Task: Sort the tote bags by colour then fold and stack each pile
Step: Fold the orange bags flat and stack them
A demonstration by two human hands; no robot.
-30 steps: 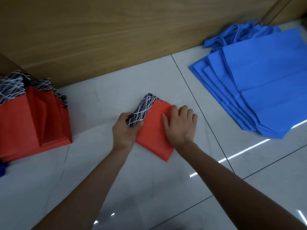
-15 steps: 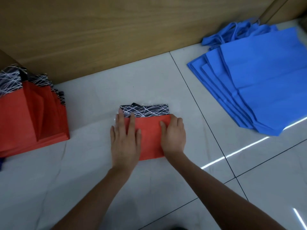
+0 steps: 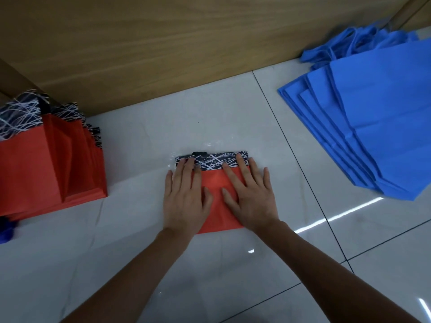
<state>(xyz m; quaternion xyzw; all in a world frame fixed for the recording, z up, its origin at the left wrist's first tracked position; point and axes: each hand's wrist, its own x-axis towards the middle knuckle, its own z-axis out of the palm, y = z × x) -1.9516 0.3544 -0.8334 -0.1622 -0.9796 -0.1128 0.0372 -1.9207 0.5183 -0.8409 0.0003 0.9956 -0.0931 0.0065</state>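
The folded red tote bag (image 3: 215,183) lay flat on the tiled floor (image 3: 140,264), directly under both hands. The left hand (image 3: 184,197) pressed on its left part and the right hand (image 3: 250,197) on its right part. Each grip was fully open, fingers straight and spread, closed round nothing, palm down on the cloth. Under the fingertips of both hands ran the bag's black band with white scribbled lines (image 3: 215,160). A little black scrap stuck out just past that band.

Well to the left of the left hand sat the pile of red bags (image 3: 35,173), stacked flat with their patterned bands on the far side. Whether anything was inside them could not be told. A bit of dark blue material (image 3: 5,229) showed at the near edge of that pile.

Well to the right of the right hand lay the pile of blue bags (image 3: 382,127), unfolded and fanned out, with their handles (image 3: 349,45) bunched against the wooden panel (image 3: 163,43) beyond both hands.
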